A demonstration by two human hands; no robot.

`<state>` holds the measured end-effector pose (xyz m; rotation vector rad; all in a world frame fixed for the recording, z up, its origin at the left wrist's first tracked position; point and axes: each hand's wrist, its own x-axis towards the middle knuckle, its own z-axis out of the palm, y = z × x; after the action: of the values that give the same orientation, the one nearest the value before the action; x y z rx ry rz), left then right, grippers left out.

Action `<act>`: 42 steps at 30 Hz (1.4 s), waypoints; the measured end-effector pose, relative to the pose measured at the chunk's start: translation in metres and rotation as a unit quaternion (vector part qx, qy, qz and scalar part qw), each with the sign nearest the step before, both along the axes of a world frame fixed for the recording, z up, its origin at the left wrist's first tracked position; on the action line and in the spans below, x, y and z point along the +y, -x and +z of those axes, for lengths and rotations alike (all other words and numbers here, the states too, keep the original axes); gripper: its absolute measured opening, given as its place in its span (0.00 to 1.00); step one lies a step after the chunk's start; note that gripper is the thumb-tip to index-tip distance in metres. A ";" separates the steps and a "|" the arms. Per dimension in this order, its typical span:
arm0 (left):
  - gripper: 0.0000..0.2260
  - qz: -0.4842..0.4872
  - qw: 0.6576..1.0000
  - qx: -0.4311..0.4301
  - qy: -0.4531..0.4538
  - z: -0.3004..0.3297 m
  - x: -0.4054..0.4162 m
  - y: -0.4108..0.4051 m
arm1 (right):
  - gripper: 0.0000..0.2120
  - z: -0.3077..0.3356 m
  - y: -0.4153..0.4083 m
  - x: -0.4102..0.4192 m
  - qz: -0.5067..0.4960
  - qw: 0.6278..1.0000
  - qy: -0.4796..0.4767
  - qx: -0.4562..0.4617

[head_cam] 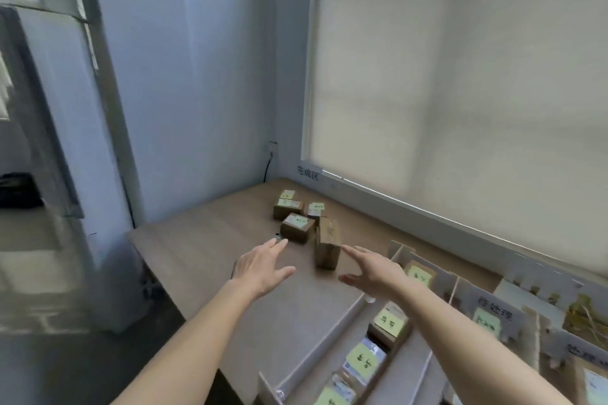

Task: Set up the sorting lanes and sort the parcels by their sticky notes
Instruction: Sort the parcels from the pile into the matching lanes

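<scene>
Both hands out over tabltop (pixel 204 240), fingers straight, holding nothing: left hand (pixel 261 268), right hand (pixel 371 268). Tall box (pixel 327 245) stands btwn them, just past fingertips. More boxes w/ sticky notes (pixel 296 219) behind; sorted parcels (pixel 390 325) sit in lanes (pixel 329 342) at right

Two bare arms, nothing worn

The left hand (pixel 263 268) and right hand (pixel 373 270) are both uncovered, with no glove, ring or watch showing on either. Both forearms are bare from the wrist to the bottom edge of the view, with no sleeve or cuff in sight. The nails look short and plain, though the picture is too soft to show them well.
</scene>
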<state>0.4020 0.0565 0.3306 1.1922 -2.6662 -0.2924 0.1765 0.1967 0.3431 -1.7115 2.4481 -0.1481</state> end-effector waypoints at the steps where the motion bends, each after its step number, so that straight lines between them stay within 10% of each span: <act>1: 0.32 0.012 1.000 0.005 0.000 0.004 -0.010 -0.021 | 0.37 0.004 -0.018 -0.015 0.010 1.000 0.004 0.005; 16: 0.33 0.107 0.994 0.004 -0.015 0.008 -0.180 -0.162 | 0.39 0.003 -0.139 -0.241 0.070 0.997 0.005 -0.013; 42: 0.32 0.036 0.999 -0.015 -0.035 0.010 -0.620 -0.140 | 0.39 0.010 -0.129 -0.637 -0.006 1.000 -0.018 0.015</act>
<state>0.5418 -0.5633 0.3410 1.3187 -2.6513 -0.3625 0.3060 -0.4400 0.3529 -1.6961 2.4678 -0.0790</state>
